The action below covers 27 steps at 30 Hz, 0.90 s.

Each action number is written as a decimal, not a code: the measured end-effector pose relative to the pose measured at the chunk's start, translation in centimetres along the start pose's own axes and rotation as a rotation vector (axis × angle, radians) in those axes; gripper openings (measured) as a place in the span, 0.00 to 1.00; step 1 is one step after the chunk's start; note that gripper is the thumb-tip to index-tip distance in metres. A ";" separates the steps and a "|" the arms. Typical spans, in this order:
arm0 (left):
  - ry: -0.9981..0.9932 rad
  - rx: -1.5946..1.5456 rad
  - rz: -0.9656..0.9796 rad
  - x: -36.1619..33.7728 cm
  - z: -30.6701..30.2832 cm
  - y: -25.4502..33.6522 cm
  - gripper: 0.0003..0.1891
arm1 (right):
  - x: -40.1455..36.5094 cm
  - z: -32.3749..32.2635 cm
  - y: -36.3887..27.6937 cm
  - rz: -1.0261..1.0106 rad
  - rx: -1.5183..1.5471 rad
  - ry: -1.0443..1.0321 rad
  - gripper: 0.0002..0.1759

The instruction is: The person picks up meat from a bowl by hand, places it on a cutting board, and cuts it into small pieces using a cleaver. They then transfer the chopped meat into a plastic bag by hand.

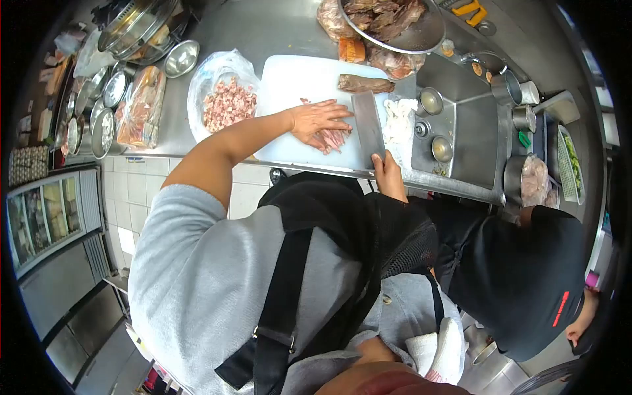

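Note:
My left hand [320, 122] lies flat on the white cutting board [283, 79], fingers stretched out toward the blade. Under and beside its palm are thin strips of pinkish meat [334, 140]. My right hand [390, 174] grips the handle of a cleaver [367, 125]. Its broad blade reaches across the right part of the board, just right of my left fingertips. Behind the blade sits a long dark brown piece of meat [364, 83]. Left of the board, a clear plastic bag [201, 82] stands opened around diced meat [229, 105].
A large metal bowl of dark meat [431, 33] stands at the back. On the right is a steel sink [471, 122] with small bowls. White pieces [398, 122] lie between board and sink. A co-worker in black [526, 283] stands close on my right. Metal bowls [181, 59] crowd the left.

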<state>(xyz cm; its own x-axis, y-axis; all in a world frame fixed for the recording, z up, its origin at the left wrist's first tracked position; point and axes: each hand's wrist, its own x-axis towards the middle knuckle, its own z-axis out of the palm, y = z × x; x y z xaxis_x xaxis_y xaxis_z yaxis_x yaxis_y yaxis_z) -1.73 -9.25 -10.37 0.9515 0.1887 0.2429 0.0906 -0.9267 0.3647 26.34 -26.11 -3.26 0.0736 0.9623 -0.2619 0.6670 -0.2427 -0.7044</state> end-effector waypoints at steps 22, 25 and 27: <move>0.615 0.169 -0.849 0.2 3.6 4.8 0.38 | 1.2 2.8 3.2 -0.099 -0.340 0.050 0.14; 0.605 0.214 -0.920 -2.8 4.8 2.6 0.41 | 1.7 2.6 4.9 -0.096 -0.313 0.015 0.14; 0.531 -0.018 -0.625 -2.6 4.7 3.3 0.39 | 1.3 2.7 4.0 -0.095 -0.322 0.001 0.14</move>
<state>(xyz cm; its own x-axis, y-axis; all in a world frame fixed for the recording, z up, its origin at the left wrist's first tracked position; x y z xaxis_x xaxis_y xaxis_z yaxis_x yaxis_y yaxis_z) -2.53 -14.37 -14.02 0.4602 0.8016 0.3816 0.5494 -0.5948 0.5869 27.07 -26.15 -8.22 0.0001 0.9789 -0.2044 0.8710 -0.1005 -0.4809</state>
